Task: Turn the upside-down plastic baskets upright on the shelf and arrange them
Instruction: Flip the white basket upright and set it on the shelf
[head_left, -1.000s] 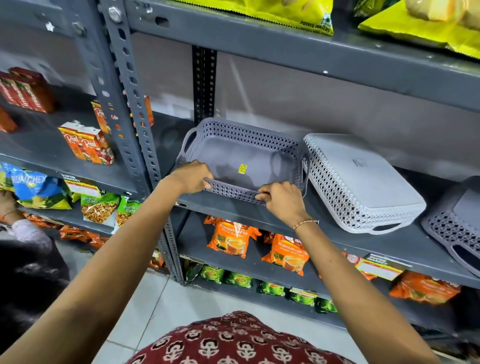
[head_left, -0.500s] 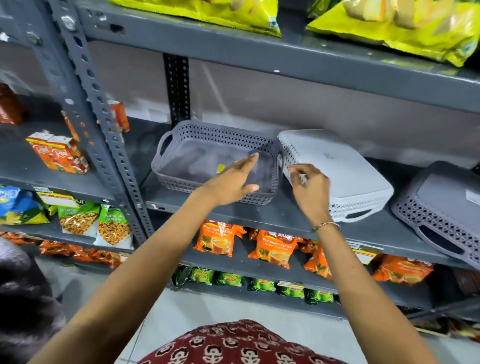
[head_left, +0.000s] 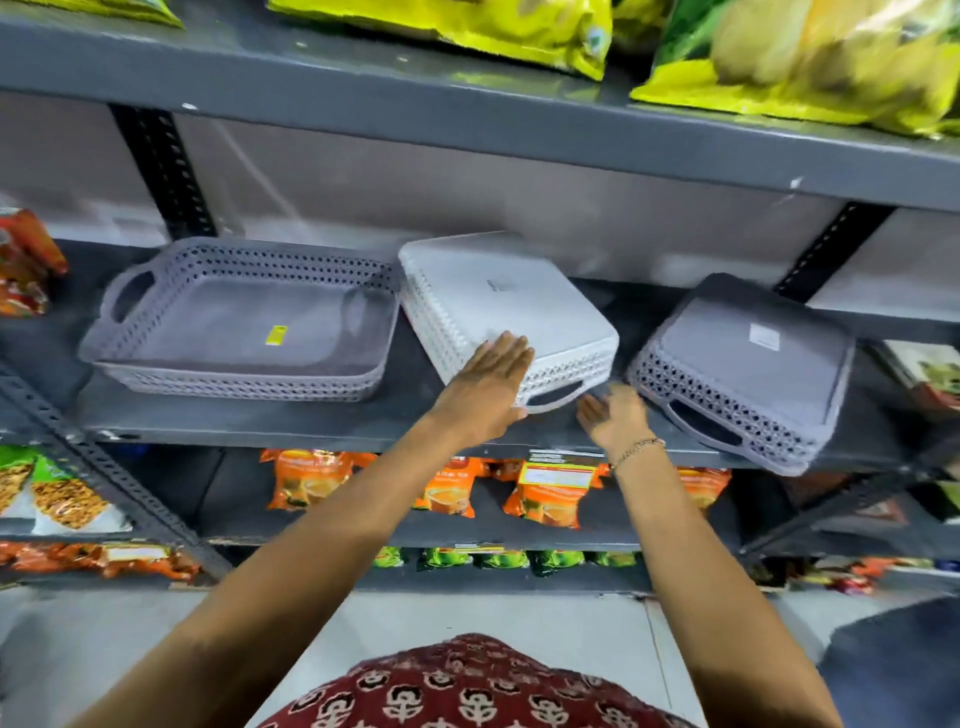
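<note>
Three perforated plastic baskets sit on the grey metal shelf (head_left: 270, 421). The grey basket (head_left: 171, 332) on the left stands upright with a yellow sticker inside. In the middle lies a white basket (head_left: 524, 306), upside down. At the right a second grey basket (head_left: 748, 364) is upside down too and overhangs the shelf's front edge. My left hand (head_left: 491, 387) lies flat on the white basket's near left corner, fingers spread. My right hand (head_left: 615, 415) hovers open at the white basket's near right corner, next to its handle, holding nothing.
Yellow snack bags (head_left: 519, 31) fill the shelf above. Orange tea packets (head_left: 550, 493) and green packets (head_left: 498, 558) lie on the shelves below. A slotted upright (head_left: 166, 171) stands behind the left basket. Packaged goods (head_left: 930, 374) sit to the far right of the baskets.
Both hands let go of the upright grey basket and moved right to the upside-down white basket. The view has shifted right and closer.
</note>
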